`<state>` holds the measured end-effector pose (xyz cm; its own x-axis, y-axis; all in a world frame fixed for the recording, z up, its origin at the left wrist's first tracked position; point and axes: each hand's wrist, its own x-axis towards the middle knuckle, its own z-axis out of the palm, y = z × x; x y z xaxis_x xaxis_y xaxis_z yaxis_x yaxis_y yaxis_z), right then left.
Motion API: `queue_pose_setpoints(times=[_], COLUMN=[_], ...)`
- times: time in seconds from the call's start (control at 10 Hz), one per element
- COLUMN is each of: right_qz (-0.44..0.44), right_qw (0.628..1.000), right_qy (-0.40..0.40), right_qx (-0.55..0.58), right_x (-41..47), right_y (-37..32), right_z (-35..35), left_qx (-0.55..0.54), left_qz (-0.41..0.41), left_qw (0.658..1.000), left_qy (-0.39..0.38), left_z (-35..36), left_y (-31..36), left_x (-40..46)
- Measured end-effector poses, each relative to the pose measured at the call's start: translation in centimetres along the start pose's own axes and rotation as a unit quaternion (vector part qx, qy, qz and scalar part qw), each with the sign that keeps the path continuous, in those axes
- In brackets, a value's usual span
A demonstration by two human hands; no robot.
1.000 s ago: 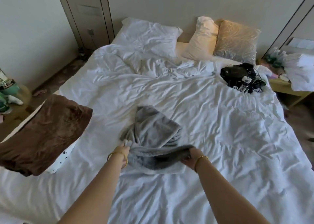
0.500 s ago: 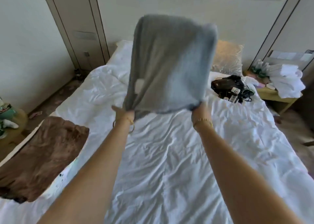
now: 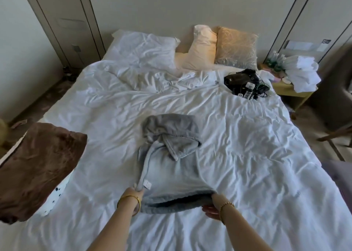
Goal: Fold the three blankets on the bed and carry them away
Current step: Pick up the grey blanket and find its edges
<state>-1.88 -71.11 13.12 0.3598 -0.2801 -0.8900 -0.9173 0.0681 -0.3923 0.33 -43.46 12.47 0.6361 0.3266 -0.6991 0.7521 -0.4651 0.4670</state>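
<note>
Both hands, left (image 3: pixel 136 194) and right (image 3: pixel 213 206), grip the near corners of the grey blanket (image 3: pixel 169 167) mid-bed (image 3: pixel 247 136) (far end bunched), so folding needs it flattened first.

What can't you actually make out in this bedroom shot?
- Brown blanket: cut off by the left edge of the head view.
- Spotted cloth: mostly hidden under the brown blanket.
- Right hand: fingers hidden under the grey blanket.
- Black gadget pile: labels too small to read.

Two blankets, grey (image 3: pixel 169 167) and brown (image 3: pixel 38 170); three pillows (image 3: pixel 142 49); two hands (image 3: pixel 136 195).
</note>
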Motion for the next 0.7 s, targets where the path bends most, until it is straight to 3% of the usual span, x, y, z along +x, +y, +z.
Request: queue_pose_setpoints(times=[0.1, 0.2, 0.3, 0.4, 0.5, 0.6, 0.7], right_qz=[-0.018, -0.209, -0.428, -0.658, -0.635, -0.240, -0.089], right_qw=[0.996, 0.973, 0.885, 0.693, 0.661, 0.718, 0.696], right_qy=[-0.031, -0.028, 0.033, 0.235, 0.349, 0.093, 0.000], right_qx=[0.077, 0.096, 0.181, 0.175, -0.195, -0.646, -0.712], right_x=[-1.6, -6.5, -15.5, -21.2, -16.2, -7.8, -3.2], right_y=[-1.0, -10.7, -23.2, -27.8, -21.9, -11.1, -3.8], right_z=[-0.2, -0.2, -0.7, -1.3, -1.5, -1.7, -1.4], left_qx=[0.012, 0.000, -0.112, -0.259, 0.047, 0.189, 0.133], left_qz=[0.002, 0.117, 0.303, 0.468, 0.377, 0.126, 0.026], left_qw=[1.000, 0.993, 0.930, 0.772, 0.879, 0.972, 0.990], left_qy=[-0.022, 0.026, 0.177, 0.344, 0.289, 0.064, -0.026], left_z=[-0.9, -4.9, -11.2, -14.0, -10.1, -5.3, -2.4], left_y=[1.5, 11.4, 23.5, 26.6, 20.9, 10.5, 3.6], left_x=[-0.9, -2.7, -7.5, -10.8, -7.4, -1.9, 0.4])
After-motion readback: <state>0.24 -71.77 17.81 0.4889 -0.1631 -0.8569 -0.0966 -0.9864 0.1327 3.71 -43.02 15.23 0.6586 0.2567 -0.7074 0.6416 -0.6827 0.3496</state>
